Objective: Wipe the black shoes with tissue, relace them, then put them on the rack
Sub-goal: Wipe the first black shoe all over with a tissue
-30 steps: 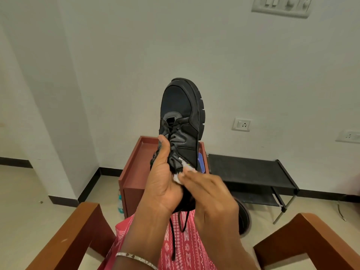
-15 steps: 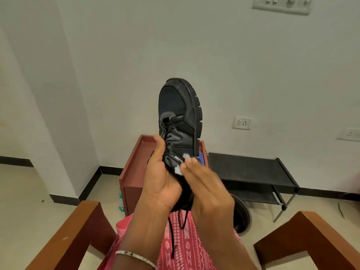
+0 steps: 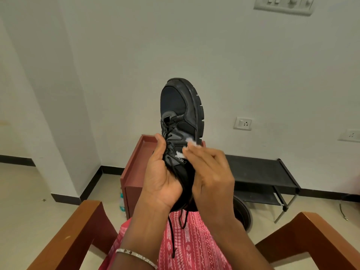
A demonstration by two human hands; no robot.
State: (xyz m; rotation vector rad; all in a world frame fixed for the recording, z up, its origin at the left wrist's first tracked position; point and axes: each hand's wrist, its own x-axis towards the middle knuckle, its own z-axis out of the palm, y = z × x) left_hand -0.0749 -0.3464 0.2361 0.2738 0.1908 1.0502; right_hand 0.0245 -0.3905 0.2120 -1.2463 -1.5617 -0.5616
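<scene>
Right now I have the person's left hand wrapped round the heel end of the black shoe, thumb lying up along the lace side, fingers hidden behind it. It holds the shoe up in front of the wall, toe pointing up and sole edge turned to the right. The right hand has its fingers close together and slightly bent, pressing a white tissue against the shoe's side panel just below the sole edge. Bits of the tissue poke out past the fingertips and beside the index finger. I cannot see that thumb. The laces hang loose from the shoe, down over a pink patterned garment on the lap. A silver bangle sits on the left wrist. Behind the hands stands a red-brown wooden cabinet, and just to its right, against the wall, is the low black rack. Brown wooden chair arms frame both lower corners. A wall socket sits on the wall above the rack.
</scene>
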